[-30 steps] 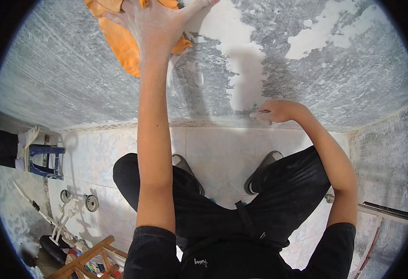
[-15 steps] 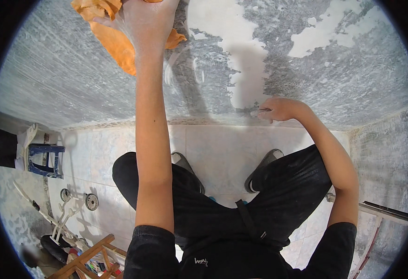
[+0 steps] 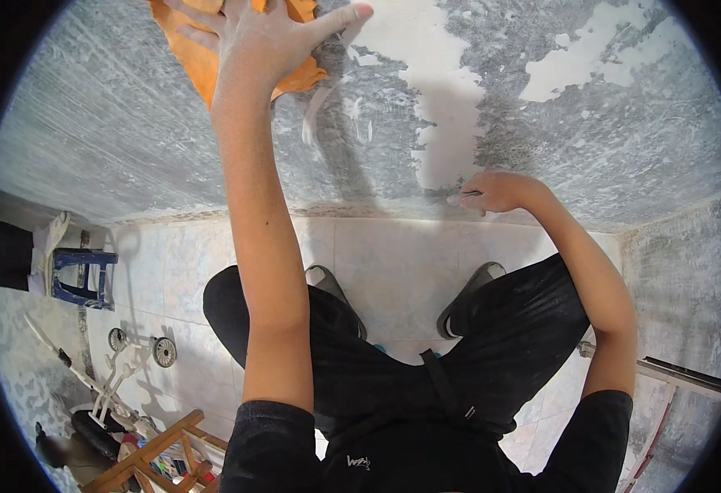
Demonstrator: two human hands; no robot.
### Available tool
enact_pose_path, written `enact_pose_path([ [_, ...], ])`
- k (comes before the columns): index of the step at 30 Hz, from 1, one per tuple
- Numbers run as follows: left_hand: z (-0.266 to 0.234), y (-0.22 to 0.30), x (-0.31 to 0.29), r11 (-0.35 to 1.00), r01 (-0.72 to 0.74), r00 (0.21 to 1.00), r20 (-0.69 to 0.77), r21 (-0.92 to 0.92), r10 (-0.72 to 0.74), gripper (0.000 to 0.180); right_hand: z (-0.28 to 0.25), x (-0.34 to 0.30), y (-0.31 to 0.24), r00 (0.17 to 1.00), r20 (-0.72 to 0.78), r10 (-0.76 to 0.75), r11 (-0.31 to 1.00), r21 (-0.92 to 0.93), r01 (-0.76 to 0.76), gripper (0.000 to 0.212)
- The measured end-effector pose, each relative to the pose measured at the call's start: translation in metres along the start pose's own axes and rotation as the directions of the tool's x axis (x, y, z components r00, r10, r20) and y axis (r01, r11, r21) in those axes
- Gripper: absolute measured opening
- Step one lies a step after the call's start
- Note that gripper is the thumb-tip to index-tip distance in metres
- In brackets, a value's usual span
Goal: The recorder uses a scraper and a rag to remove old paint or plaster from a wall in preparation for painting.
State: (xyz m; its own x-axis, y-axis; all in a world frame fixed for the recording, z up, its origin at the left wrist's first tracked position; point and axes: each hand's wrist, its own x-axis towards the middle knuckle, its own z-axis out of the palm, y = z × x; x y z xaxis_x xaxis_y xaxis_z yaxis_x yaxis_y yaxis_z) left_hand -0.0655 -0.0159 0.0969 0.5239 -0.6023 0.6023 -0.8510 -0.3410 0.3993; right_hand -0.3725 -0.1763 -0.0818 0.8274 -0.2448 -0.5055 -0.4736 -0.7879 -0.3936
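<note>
My left hand (image 3: 263,41) lies spread over an orange cloth (image 3: 192,62) against the grey, scuffed wall (image 3: 155,148). Its thumb sticks out to the right, off the cloth and next to a white patch (image 3: 447,115). Pale dust coats that hand, and part of its fingers runs out of the picture at the top. Lower on the wall, at the foot of the white patch, is my right hand (image 3: 492,193), its fingers curled. A thin dark edge shows between those fingers; what it belongs to is too small to tell.
Pale tiles (image 3: 393,271) meet the wall below my hands. At the left are a blue stool (image 3: 85,275), a white frame with small wheels (image 3: 163,352) and a wooden frame (image 3: 151,460). A metal rail (image 3: 681,375) runs by my right elbow.
My left hand has opened out, with the thumb now stretched to the right. The orange cloth under it has shifted left and up the wall. My right hand has stayed about where it was.
</note>
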Motion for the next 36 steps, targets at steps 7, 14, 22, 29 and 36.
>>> enact_pose_path([
  [7, 0.023, -0.027, 0.000, 0.853, -0.226, 0.974, 0.105, 0.471, 0.200, 0.130, -0.008, -0.001, -0.025, 0.993, 0.087, 0.083, 0.995, -0.067, -0.077, 0.047],
  [14, 0.010, 0.024, -0.023, 0.970, -0.065, 0.998, 0.019, 0.233, 0.062, 0.119, -0.001, 0.004, -0.018, 0.996, 0.069, 0.050, 0.998, -0.050, -0.047, 0.045],
  [22, 0.055, 0.055, -0.042, 0.965, -0.188, 0.978, -0.122, -0.184, 0.167, 0.111, 0.010, 0.016, -0.001, 0.999, -0.001, -0.043, 0.990, -0.133, 0.043, 0.051],
  [29, 0.067, 0.066, -0.055, 0.894, -0.150, 0.982, -0.166, -0.422, 0.087, 0.111, -0.003, 0.012, -0.020, 0.994, 0.092, 0.058, 0.995, -0.087, -0.050, 0.051],
  [36, 0.051, 0.044, -0.016, 0.907, -0.102, 0.837, -0.458, 0.409, 0.300, 0.114, -0.001, 0.008, -0.010, 0.999, 0.033, -0.004, 0.997, -0.079, 0.007, 0.050],
])
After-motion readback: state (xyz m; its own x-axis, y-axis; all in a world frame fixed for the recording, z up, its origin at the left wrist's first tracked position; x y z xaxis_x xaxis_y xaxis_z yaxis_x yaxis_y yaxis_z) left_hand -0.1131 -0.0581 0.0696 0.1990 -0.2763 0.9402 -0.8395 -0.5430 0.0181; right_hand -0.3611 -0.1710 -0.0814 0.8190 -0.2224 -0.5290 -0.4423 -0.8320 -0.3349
